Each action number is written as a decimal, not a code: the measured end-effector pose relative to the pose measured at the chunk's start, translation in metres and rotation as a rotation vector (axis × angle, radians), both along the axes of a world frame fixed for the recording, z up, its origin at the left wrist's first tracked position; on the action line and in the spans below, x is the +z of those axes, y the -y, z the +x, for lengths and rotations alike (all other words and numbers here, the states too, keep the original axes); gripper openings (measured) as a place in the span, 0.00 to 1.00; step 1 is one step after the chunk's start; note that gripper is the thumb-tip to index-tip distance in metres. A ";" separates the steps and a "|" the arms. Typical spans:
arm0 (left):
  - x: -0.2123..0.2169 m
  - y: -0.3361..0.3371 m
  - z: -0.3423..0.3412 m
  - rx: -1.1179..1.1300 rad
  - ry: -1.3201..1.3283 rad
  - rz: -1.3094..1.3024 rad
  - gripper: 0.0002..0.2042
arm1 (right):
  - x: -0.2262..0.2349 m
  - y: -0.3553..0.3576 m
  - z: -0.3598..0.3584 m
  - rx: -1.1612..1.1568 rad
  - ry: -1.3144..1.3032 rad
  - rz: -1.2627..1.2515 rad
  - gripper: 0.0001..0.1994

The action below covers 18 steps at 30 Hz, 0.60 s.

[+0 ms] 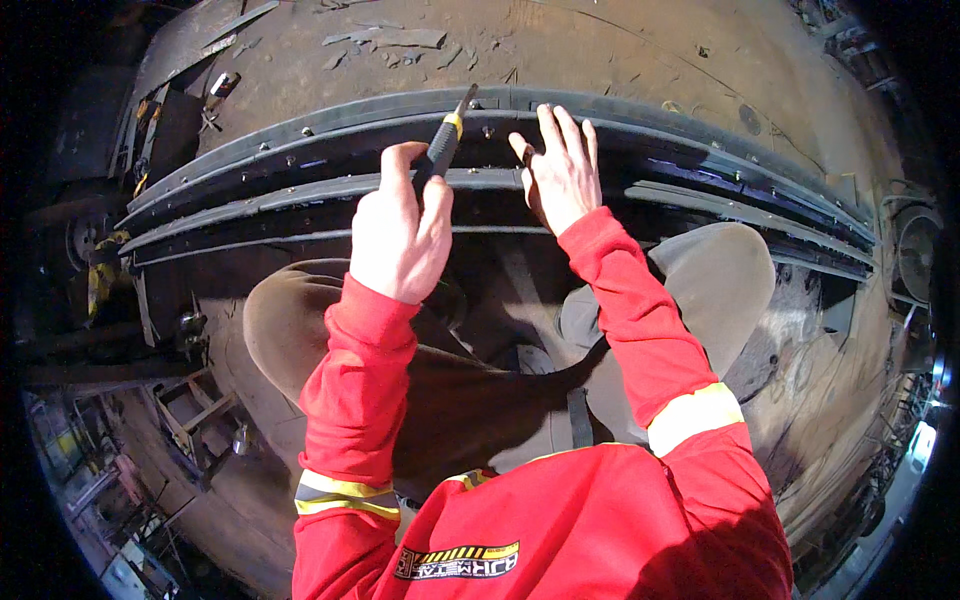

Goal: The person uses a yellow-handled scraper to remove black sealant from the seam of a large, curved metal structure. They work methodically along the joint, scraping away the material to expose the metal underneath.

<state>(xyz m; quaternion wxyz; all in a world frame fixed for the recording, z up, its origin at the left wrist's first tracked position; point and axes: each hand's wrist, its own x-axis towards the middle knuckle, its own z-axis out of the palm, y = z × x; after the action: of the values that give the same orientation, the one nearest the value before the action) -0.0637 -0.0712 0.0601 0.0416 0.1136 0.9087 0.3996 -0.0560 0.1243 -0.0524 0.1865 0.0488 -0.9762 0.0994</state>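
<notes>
- Across the middle of the head view, the long dark bars (330, 155) run from side to side in front of the person's knees (725, 275).
- The left hand (402, 228) is wrapped around a knife-like tool (441, 145), with its tip pointing up and away over the bars.
- The right hand (562, 172) has its fingers spread and looks empty, palm down over the bars. I cannot tell how hard it presses, if at all.
- The tip could slip and nick the bare right hand, because the two hands are near each other. A bumpy bolt (488, 132) could make the tip skip.
- If the bars are loose, they could wobble when pushed.
- The tool has a gray, ridged grip, a yellow band and a thin, dark end.
- The bars look hard and straight, though the lens bends them. They have lighter gray strips and little round bolts.
- The brown floor (600, 50) looks dusty and rough, with flat, dark scraps (395, 38) on it.
- The red sleeves (360, 400) look soft and wrinkly.
</notes>
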 end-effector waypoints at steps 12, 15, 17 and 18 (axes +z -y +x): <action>0.007 0.020 -0.002 -0.098 -0.104 0.060 0.15 | 0.017 -0.032 0.049 0.001 0.254 -0.256 0.18; 0.008 0.021 -0.002 -0.124 -0.171 -0.012 0.15 | 0.014 -0.024 0.060 -0.023 0.186 -0.132 0.23; 0.011 0.021 -0.002 -0.082 -0.075 -0.060 0.15 | 0.013 -0.024 0.058 -0.028 0.196 -0.179 0.22; 0.010 0.023 -0.003 -0.060 -0.044 -0.058 0.15 | 0.014 -0.023 0.057 -0.026 0.204 -0.190 0.21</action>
<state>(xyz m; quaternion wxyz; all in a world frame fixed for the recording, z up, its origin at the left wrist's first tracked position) -0.0663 -0.0939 0.0696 0.0369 0.1483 0.9168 0.3690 0.0007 0.1471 -0.0381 0.0915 0.0077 -0.9768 0.1936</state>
